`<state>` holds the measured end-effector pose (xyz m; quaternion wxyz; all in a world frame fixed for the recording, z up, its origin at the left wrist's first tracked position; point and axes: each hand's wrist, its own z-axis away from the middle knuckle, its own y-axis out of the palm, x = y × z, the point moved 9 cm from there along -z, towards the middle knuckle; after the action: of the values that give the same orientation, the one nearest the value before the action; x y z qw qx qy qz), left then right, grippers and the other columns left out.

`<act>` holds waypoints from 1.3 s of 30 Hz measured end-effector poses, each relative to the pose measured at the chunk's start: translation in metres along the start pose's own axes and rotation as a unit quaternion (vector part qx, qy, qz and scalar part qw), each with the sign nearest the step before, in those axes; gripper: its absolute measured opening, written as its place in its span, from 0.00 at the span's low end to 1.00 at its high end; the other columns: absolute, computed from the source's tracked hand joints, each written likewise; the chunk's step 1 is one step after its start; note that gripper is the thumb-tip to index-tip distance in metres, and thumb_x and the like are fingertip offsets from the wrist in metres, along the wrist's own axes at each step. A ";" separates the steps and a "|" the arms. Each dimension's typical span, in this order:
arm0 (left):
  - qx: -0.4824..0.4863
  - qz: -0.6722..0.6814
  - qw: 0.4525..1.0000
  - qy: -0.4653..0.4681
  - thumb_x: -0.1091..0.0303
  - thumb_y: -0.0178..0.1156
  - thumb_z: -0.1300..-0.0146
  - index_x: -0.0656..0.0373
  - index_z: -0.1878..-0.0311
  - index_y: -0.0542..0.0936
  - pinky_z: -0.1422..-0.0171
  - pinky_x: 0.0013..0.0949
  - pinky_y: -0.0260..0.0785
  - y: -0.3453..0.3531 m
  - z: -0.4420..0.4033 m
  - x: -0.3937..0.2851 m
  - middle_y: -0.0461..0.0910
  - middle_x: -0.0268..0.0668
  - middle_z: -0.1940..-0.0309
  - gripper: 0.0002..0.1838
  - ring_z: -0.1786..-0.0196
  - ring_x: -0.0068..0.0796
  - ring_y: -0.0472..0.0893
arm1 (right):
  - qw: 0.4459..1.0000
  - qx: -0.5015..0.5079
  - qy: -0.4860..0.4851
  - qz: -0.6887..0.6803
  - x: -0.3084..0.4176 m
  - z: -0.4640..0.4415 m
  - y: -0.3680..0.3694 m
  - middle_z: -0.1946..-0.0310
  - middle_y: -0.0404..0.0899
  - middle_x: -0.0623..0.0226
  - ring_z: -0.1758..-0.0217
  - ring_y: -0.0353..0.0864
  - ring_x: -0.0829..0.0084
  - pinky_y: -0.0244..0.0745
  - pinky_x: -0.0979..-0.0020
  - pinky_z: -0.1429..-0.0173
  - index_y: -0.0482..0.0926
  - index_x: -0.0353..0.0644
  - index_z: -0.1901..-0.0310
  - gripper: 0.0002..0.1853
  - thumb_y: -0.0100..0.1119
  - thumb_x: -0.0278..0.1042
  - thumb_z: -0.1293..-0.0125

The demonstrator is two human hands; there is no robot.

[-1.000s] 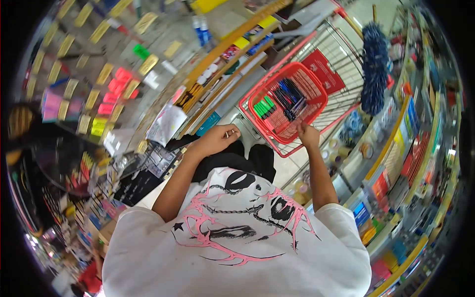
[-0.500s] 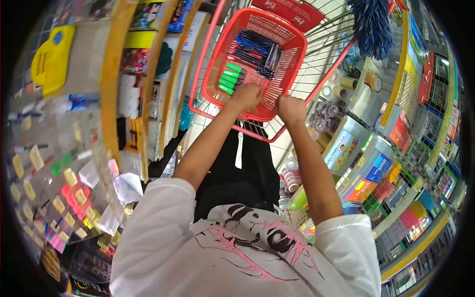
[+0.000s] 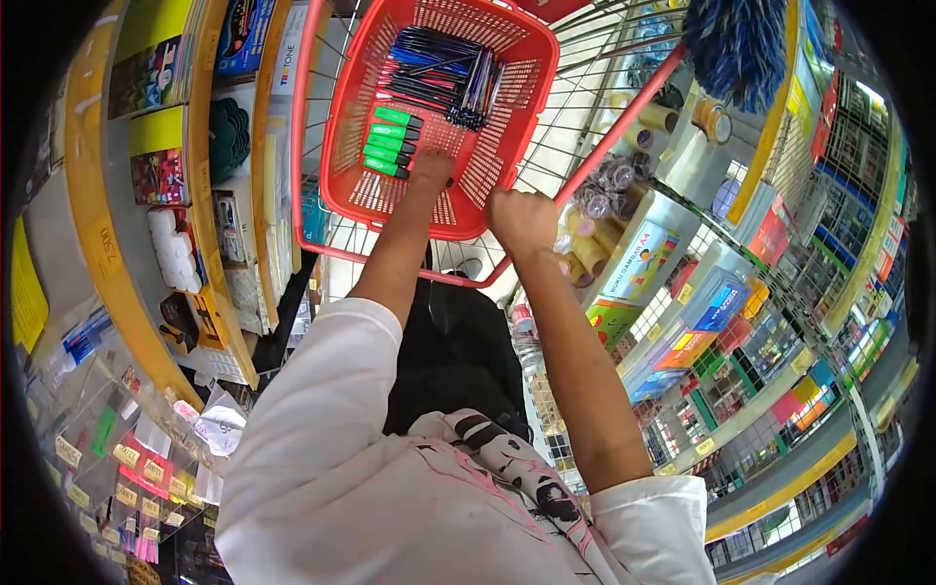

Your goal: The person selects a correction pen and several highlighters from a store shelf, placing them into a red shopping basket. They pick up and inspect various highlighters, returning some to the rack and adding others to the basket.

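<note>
Both arms stretch forward, the left hand (image 3: 432, 168) reaching down, the right hand (image 3: 522, 222) loosely fisted.

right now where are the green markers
In the head view, the green markers lie at left in the red basket, just left of the left hand, nearer you than the pens.

A fluffy blue duster (image 3: 736, 49) shows at the upper right. Below it, rolls of tape (image 3: 591, 249) sit beside a drawing book (image 3: 639, 268) marked "BUKU GAMBAR A4". On the left, a yellow-edged shelf (image 3: 109, 249) reads "7.500", with a white pack (image 3: 175, 251) to its right. Lower down are a crumpled paper (image 3: 221, 426) and small price tags (image 3: 127, 455).
</note>
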<state>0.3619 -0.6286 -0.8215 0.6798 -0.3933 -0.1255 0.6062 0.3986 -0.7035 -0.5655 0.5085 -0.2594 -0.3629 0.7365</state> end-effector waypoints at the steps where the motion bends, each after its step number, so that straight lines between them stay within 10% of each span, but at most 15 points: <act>1: 0.005 -0.008 1.000 0.015 0.66 0.57 0.37 0.53 0.50 0.82 0.34 0.46 0.64 -0.001 -0.003 -0.001 0.79 0.38 0.45 0.14 0.38 0.38 0.76 | 1.000 -0.004 -0.011 -0.001 0.001 0.000 -0.001 0.80 0.83 0.63 0.76 0.86 0.67 0.77 0.65 0.66 0.80 0.48 0.73 0.07 0.53 0.33 0.41; 13: 0.050 0.064 0.996 -0.025 0.65 0.62 0.43 0.57 0.51 0.82 0.45 0.44 0.75 -0.026 0.024 0.004 0.82 0.46 0.50 0.17 0.48 0.44 0.82 | 0.997 -0.028 -0.052 -0.042 0.005 0.003 0.004 0.78 0.84 0.59 0.74 0.86 0.61 0.79 0.61 0.66 0.81 0.47 0.72 0.09 0.52 0.35 0.39; 20: -0.187 0.339 0.917 -0.095 0.64 0.65 0.44 0.59 0.43 0.76 0.44 0.42 0.74 -0.133 0.124 0.006 0.82 0.46 0.55 0.24 0.51 0.41 0.83 | 0.988 -0.046 -0.123 -0.075 0.009 0.008 -0.002 0.75 0.85 0.58 0.71 0.87 0.60 0.81 0.59 0.66 0.85 0.47 0.75 0.14 0.55 0.42 0.39; 23: -0.279 0.480 0.812 -0.179 0.67 0.67 0.42 0.59 0.43 0.73 0.51 0.38 0.77 -0.174 0.186 0.010 0.81 0.41 0.63 0.24 0.59 0.34 0.83 | 0.982 -0.045 -0.156 -0.099 0.013 0.011 -0.015 0.74 0.84 0.54 0.68 0.87 0.57 0.82 0.56 0.63 0.85 0.42 0.73 0.19 0.56 0.50 0.40; 25: -0.390 0.690 0.586 -0.170 0.71 0.66 0.40 0.60 0.43 0.69 0.59 0.32 0.78 -0.185 0.215 0.015 0.78 0.37 0.67 0.23 0.65 0.28 0.81 | 0.977 -0.030 -0.181 -0.108 0.018 0.019 -0.022 0.73 0.85 0.54 0.66 0.87 0.57 0.82 0.56 0.59 0.85 0.42 0.72 0.19 0.55 0.50 0.40; 28: -0.522 0.716 0.445 -0.127 0.75 0.64 0.39 0.61 0.44 0.67 0.64 0.31 0.79 -0.206 0.258 0.005 0.78 0.37 0.68 0.22 0.68 0.28 0.81 | 0.965 -0.022 -0.240 -0.108 0.014 0.020 -0.038 0.71 0.85 0.56 0.63 0.86 0.57 0.80 0.58 0.56 0.84 0.43 0.73 0.20 0.55 0.53 0.40; 31: -0.551 0.723 0.389 -0.148 0.73 0.63 0.38 0.62 0.44 0.67 0.57 0.32 0.78 -0.243 0.314 -0.035 0.80 0.36 0.66 0.21 0.65 0.27 0.82 | 0.861 0.070 -0.339 -0.372 0.020 0.016 -0.043 0.82 0.77 0.66 0.81 0.74 0.66 0.67 0.60 0.75 0.80 0.39 0.73 0.22 0.61 0.54 0.40; 35: -0.587 0.718 0.359 -0.104 0.69 0.62 0.36 0.62 0.48 0.71 0.54 0.30 0.74 -0.284 0.364 -0.064 0.83 0.37 0.64 0.16 0.63 0.27 0.84 | 0.633 0.375 -0.148 -0.661 0.015 -0.013 -0.027 0.81 0.66 0.80 0.80 0.67 0.77 0.64 0.76 0.72 0.77 0.46 0.63 0.20 0.51 0.57 0.30; 39: -0.621 0.693 0.356 -0.084 0.70 0.60 0.34 0.60 0.53 0.73 0.52 0.32 0.75 -0.300 0.410 -0.089 0.83 0.39 0.63 0.10 0.63 0.31 0.86 | 0.547 0.365 -0.181 -0.731 0.033 0.066 -0.160 0.74 0.73 0.74 0.73 0.72 0.77 0.69 0.76 0.67 0.76 0.43 0.53 0.21 0.48 0.54 0.27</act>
<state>0.2933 -0.5410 -0.3182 -0.4328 -0.5980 -0.2054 0.6426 0.4268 -0.6553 -0.3983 0.8457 0.4423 -0.2111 0.2113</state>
